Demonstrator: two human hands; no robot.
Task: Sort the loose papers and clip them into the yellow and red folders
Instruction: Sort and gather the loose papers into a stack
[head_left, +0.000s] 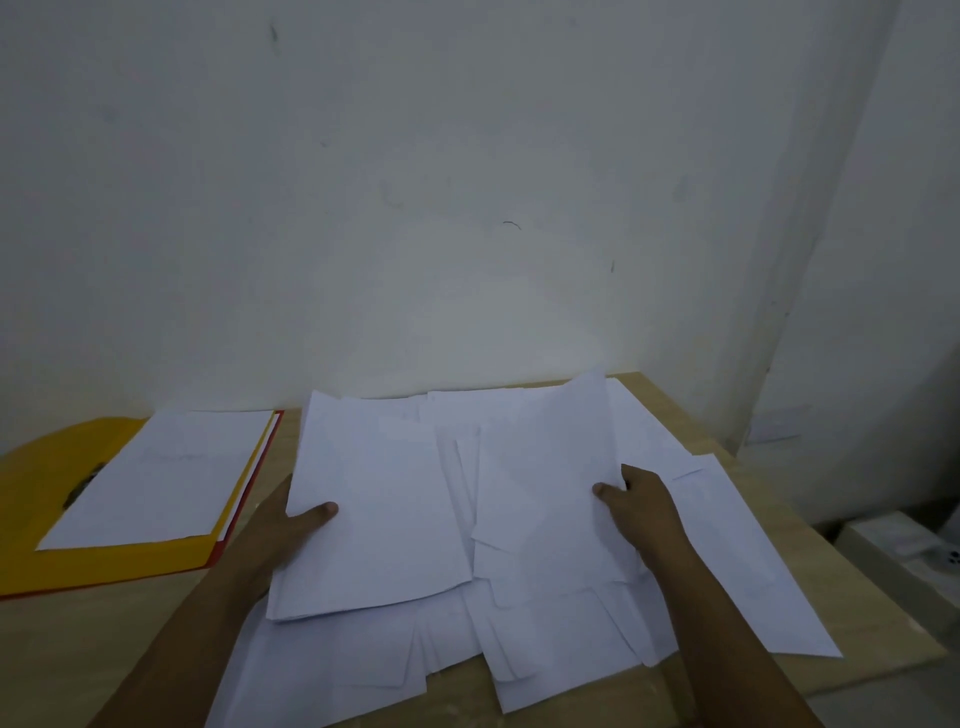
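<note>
Two bare hands grip white sheets — left hand (291, 525) one stack (374, 499), right hand (641, 506) another sheet (540, 467). Loose white papers (457, 654) cover the pale wooden table (104, 654) beside an open yellow folder (36, 478).

A: Dim, flat light, grey cast on wall (467, 182). No hard shadows.
B: Blur?
A: Soft overall, esp. papers (395, 499), washed out w/ no detail. Wide-angle bends the edges.

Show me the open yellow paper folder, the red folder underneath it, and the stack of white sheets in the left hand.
open yellow paper folder (31, 499): head view, bare left flap.
red folder (278, 422): head view, far right corner edge.
stack of white sheets (374, 499): head view, middle of top sheet.
</note>
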